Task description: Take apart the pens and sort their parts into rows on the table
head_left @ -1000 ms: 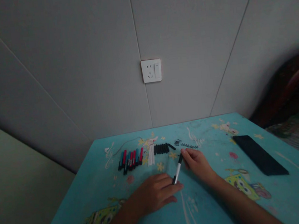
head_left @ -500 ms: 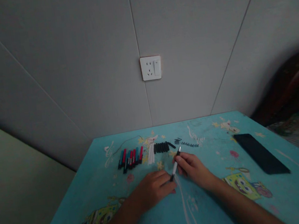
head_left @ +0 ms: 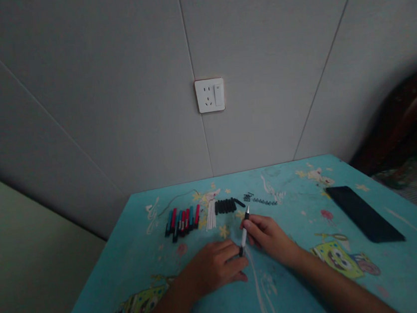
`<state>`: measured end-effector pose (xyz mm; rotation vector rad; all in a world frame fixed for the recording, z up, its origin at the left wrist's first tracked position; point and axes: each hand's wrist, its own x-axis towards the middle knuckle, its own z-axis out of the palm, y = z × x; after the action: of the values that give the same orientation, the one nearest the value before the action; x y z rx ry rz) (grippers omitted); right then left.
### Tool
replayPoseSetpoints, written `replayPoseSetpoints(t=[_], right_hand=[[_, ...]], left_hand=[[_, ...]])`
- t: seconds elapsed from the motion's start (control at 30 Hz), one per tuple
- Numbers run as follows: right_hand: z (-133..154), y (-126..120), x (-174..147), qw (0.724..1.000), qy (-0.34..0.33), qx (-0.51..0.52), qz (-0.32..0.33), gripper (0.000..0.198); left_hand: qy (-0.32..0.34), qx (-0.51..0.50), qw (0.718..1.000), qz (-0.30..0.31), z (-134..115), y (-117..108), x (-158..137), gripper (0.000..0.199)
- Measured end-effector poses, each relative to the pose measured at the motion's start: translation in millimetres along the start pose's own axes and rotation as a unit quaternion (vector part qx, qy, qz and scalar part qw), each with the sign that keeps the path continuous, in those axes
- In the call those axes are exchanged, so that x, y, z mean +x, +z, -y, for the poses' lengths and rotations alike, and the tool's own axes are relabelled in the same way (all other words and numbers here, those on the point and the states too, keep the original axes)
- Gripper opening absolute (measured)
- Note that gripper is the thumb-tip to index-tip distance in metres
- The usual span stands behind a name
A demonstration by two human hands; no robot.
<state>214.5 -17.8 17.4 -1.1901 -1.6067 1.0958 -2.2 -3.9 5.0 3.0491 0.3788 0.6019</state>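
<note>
A pen (head_left: 244, 237) with a white barrel, black grip and silver tip slants upward between my hands over the table. My right hand (head_left: 268, 235) pinches it around the black grip, close to the tip. At its dark lower end are the fingers of my left hand (head_left: 219, 265), closed about that end. Beyond my hands lie several red and blue pen barrels (head_left: 182, 222), thin white refills (head_left: 210, 215), and a row of short black grips (head_left: 224, 206). Small dark parts (head_left: 248, 197) and a line of tiny dark springs or clips (head_left: 265, 201) lie farther right.
The blue cartoon-printed table (head_left: 300, 297) meets a grey wall (head_left: 143, 108) with a white socket (head_left: 210, 95). A dark flat rectangular object (head_left: 364, 214) lies on the right side. A dark red curved piece of furniture (head_left: 406, 109) stands past the right edge.
The pen has tilted slightly more upright, its tip shifting a little left. My left fingers have spread slightly at its lower end. The laid-out parts have stayed put.
</note>
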Motion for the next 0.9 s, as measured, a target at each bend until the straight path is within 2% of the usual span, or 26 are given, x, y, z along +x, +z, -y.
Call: replayPoseSetpoints(t=[0.17, 0.3, 0.5, 0.9], right_hand=[[-0.2, -0.2, -0.1, 1.000, 0.009, -0.002, -0.003, 0.041], [-0.9, -0.2, -0.2, 1.000, 0.004, -0.012, 0.004, 0.041], [-1.3, -0.2, -0.2, 1.000, 0.009, -0.012, -0.009, 0.042], [1.7, -0.9, -2.9, 1.000, 0.004, -0.011, -0.002, 0.041]], left_hand=[[-0.018, 0.005, 1.000, 0.012, 0.5, -1.2, -0.7, 0.018], [-0.004, 0.004, 1.000, 0.019, 0.2, -4.3, 0.5, 0.023], [-0.012, 0.018, 1.000, 0.003, -1.7, -6.3, 2.6, 0.019], [0.009, 0.012, 1.000, 0.005, 0.6, -4.9, 0.0, 0.025]])
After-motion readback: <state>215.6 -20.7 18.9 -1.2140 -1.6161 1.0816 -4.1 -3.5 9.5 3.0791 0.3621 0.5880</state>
